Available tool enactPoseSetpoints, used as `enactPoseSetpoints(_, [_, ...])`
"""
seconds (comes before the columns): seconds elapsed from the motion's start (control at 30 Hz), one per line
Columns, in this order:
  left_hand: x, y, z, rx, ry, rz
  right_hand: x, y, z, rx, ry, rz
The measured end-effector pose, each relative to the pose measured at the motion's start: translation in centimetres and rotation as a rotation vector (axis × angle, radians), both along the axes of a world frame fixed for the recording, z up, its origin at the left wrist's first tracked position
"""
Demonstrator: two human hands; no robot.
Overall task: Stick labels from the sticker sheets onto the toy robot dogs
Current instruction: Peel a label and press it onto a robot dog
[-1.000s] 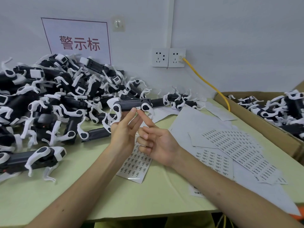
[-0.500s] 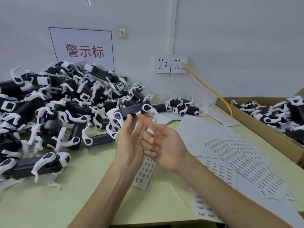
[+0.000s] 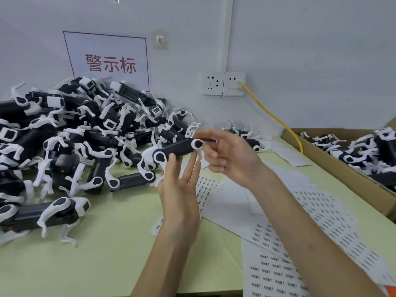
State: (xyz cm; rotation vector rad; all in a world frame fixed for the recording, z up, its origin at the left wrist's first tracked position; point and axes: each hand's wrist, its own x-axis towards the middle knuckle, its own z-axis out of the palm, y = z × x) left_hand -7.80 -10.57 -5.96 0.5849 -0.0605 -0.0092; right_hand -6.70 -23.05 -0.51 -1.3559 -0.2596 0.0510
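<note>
I hold one black toy robot dog (image 3: 177,148) with white legs up above the table. My left hand (image 3: 180,196) grips it from below, thumb on the near side and fingers behind. My right hand (image 3: 233,157) pinches the dog's right end with thumb and forefinger; motion blur hides any label there. Sticker sheets (image 3: 321,213) printed with rows of small labels lie spread on the table under and to the right of my right arm. One more sheet (image 3: 205,189) lies just behind my left hand.
A large pile of toy dogs (image 3: 75,136) fills the left and back of the green table (image 3: 107,254). One dog (image 3: 42,213) lies apart at the front left. A cardboard box (image 3: 342,168) at the right holds more dogs. A yellow cable (image 3: 274,118) runs from the wall socket.
My right hand has moved from touching the dog's underside with one fingertip to closing on its right end. The dog has tilted, right end higher. My head has come nearer.
</note>
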Motion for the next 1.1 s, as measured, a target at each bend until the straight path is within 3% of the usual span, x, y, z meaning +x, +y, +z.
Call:
enactPoseSetpoints(0.13, [0.0, 0.1, -0.4, -0.020, 0.005, 0.006, -1.3, -0.8, 1.3, -0.106, -0.041, -0.144])
enactPoseSetpoints(0.4, [-2.0, -0.7, -1.7, 0.019, 0.023, -0.062, -7.3, 5.4, -5.7, 0.696, -0.106, -0.093])
enactPoseSetpoints(0.5, [-2.1, -0.6, -2.5, 0.057, 0.015, -0.089, -6.7, 6.5, -7.5, 0.878, -0.063, -0.082])
enactPoseSetpoints(0.73, [-2.6, -0.4, -3.2, 0.201, -0.046, 0.026, -6.3, 6.2, -9.1, 0.887, 0.000, -0.103])
enactPoseSetpoints(1.1, [-2.8, -0.1, -3.3, 0.228, -0.021, -0.087, -6.2, 6.1, -8.9, 0.862, 0.108, -0.138])
